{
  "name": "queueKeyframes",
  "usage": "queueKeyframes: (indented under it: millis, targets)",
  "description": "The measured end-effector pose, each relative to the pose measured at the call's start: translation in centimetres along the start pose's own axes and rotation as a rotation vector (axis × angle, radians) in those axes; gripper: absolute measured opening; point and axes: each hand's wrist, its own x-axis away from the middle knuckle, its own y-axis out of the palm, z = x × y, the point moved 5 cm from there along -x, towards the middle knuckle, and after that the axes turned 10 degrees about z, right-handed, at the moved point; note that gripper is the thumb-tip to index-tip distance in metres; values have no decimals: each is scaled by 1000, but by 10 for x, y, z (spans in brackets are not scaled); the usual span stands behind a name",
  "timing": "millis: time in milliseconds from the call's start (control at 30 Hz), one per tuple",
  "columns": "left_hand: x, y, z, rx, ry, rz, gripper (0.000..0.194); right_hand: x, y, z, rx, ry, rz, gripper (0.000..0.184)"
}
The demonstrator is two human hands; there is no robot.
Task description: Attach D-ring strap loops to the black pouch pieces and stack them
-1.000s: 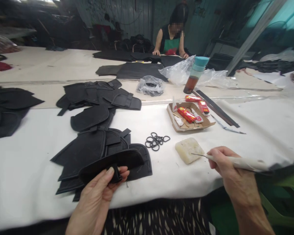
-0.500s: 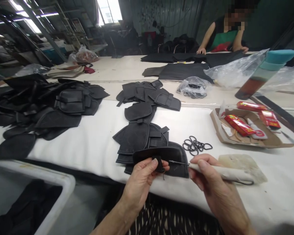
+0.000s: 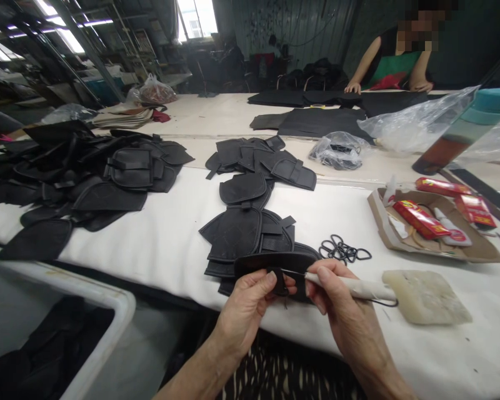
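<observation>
My left hand [image 3: 256, 297] is closed on a black leather-like piece [image 3: 270, 260], its thumb and fingers pinching a small folded strap [image 3: 278, 280]. A loose thread hangs below that strap. My right hand [image 3: 337, 291] grips an awl [image 3: 364, 288] with a white wrapped handle and a black loop at its back end. Its thin metal shank points left, and the tip is at the strap, partly hidden by my left fingers. Beneath and behind my hands lies a stack of similar black pieces [image 3: 233, 233]. Black D-shaped rings [image 3: 344, 250] lie just beyond my right hand.
A yellowish block [image 3: 431, 297] and a cardboard tray [image 3: 383, 239] with red boxes and small tubes lie right. Behind stands a tilted bottle [image 3: 462, 133]. Left are a large black pile [image 3: 87, 178] and a white bin [image 3: 125, 311]. Across the table a person [image 3: 394, 69] leans over black sheets.
My right hand has moved left, bringing the awl's tip from beside the strap up to it. The yellowish block shows more fully. The whole view has shifted slightly.
</observation>
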Motion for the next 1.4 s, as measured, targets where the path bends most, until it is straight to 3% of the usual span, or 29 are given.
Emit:
queueKeyframes:
  millis: [267, 467, 600, 867, 1233, 1400]
  targets:
    - [3, 1, -2, 48, 8, 41, 19, 0, 3, -3, 134, -18, -93, 20]
    - [3, 0, -7, 110, 47, 153, 17, 2, -5, -25, 406, -190, -211, 14]
    - [3, -1, -5, 135, 35, 208, 16, 5, -19, -31, 461, -261, -152, 12]
    - [3, 0, -5, 170, 27, 221, 15, 15, -33, -38, 332, -289, -81, 8]
    - [3, 0, -6, 218, -12, 230, 13, 32, -44, -43, 368, -193, 25, 19]
    - [9, 0, -4, 250, -126, 219, 14, 36, -53, -41, 370, -160, 119, 20]
